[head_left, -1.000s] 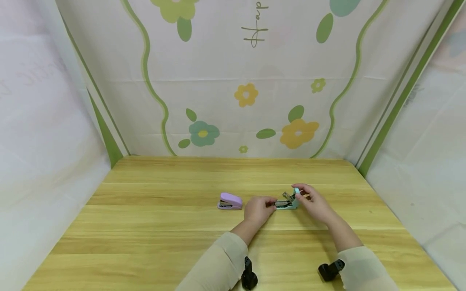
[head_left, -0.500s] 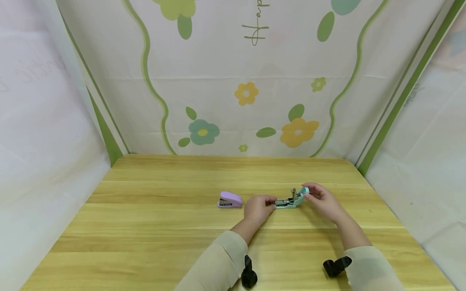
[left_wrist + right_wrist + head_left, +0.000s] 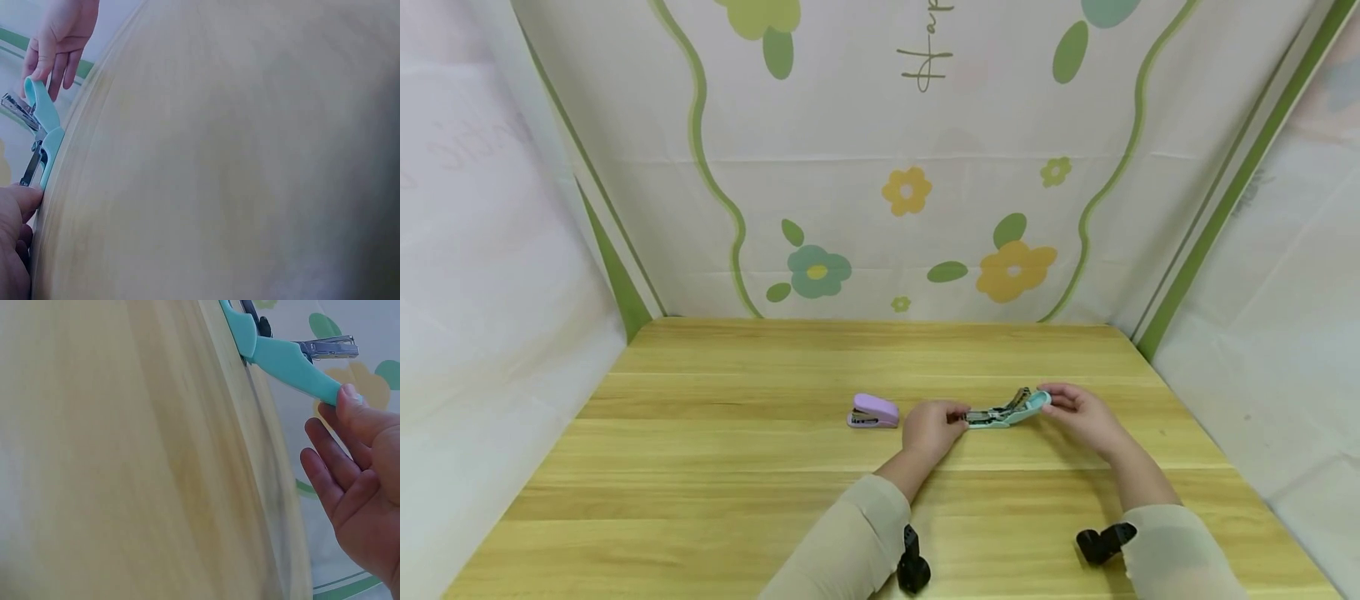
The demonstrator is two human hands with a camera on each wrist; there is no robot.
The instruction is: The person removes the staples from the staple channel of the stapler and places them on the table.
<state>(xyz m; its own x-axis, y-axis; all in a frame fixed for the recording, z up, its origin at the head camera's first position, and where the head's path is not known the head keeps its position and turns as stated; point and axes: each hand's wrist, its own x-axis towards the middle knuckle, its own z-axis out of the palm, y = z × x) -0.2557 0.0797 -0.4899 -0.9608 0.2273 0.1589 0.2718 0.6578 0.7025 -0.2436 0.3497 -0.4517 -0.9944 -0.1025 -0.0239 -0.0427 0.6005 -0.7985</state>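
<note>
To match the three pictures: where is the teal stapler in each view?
Head: the teal stapler lies opened flat just right of centre on the table, between the left hand and right hand.
Left wrist: at the left edge.
Right wrist: along the top, right of centre.
Shared landmark: the right hand's fingers at the stapler's lid tip.

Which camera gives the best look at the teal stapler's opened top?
The right wrist view: the teal stapler fills the frame, its metal magazine exposed. The left wrist view catches it edge-on at the frame's left; in the head view it is small between both hands.
</note>
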